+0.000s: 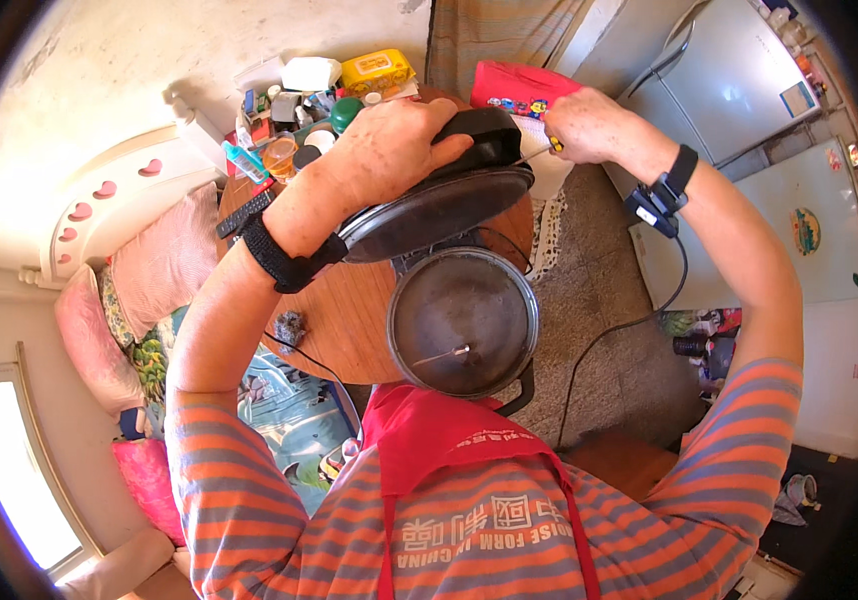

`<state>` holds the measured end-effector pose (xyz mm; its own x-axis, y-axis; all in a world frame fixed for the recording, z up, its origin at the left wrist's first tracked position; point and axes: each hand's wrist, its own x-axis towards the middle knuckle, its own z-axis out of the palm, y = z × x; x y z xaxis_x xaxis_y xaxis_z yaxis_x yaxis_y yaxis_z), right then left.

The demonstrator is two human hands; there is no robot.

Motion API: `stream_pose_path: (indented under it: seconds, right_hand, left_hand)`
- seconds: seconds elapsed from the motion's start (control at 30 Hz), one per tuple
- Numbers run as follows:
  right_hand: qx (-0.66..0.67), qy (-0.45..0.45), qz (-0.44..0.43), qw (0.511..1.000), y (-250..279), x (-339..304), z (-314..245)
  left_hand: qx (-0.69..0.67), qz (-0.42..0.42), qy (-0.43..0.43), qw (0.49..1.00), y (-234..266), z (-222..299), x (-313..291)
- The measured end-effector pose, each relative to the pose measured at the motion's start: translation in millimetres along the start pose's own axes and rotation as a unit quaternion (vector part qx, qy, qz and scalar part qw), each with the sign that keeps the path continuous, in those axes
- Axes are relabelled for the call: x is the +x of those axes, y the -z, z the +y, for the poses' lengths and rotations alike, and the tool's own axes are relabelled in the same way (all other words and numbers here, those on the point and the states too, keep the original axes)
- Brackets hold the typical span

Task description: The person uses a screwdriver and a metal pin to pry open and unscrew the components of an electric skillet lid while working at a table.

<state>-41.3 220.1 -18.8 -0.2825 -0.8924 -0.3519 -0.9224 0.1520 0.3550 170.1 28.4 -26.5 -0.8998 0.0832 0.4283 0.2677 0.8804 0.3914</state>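
Left hand (389, 150): bent over the top of the lid (429, 215), thumb along its black casing, the other fingers partly hidden; grip closed on it. Right hand (594, 125): fingers curled into a fist round the yellow-and-black handle of a screwdriver (539, 153), its thin metal shaft reaching to the casing's right end. Whether the tip sits in a screw cannot be told.

The lid is round and shallow, with a dark, dull underside and a smooth black casing; it stands tilted up just behind the pan (419, 310). The pan lies at the table's near edge, in front of the person: circular, dark grey, scuffed inside, with a paler metal rim. A small bright metal stub with a thin wire stands out of its face near the lower middle. A black loop handle (521, 392) juts from the lower right.

Table (339, 320): brown, wood-grained, curved edge. On it, left of the pan, a fuzzy grey wad (291, 328); farther up, a slim black remote (246, 213). At the back, a glossy yellow packet (377, 72) among small jars and bottles. White openwork lace (549, 230) hangs at the right edge, above a rough, mottled grey floor (599, 280).
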Motion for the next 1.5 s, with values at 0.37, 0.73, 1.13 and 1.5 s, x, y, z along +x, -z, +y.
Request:
stream_pose_path:
  seconds: [0.37,0.73,1.13,1.5]
  right_hand:
    - [-0.030,0.105,0.098,0.989,-20,30,33]
    - [0.031,0.135,0.107,0.984,-22,45,45]
    - [0.013,0.168,0.095,0.981,-11,53,46]
    - [0.037,0.170,0.049,0.983,-4,25,33]
  left_hand:
    - [-0.018,-0.055,-0.012,0.998,-5,-19,23]
    - [0.195,0.195,-0.022,0.961,-14,26,-1]
    - [0.114,0.210,0.205,0.949,-100,46,-72]
    - [0.108,0.200,0.231,0.946,-97,67,-75]
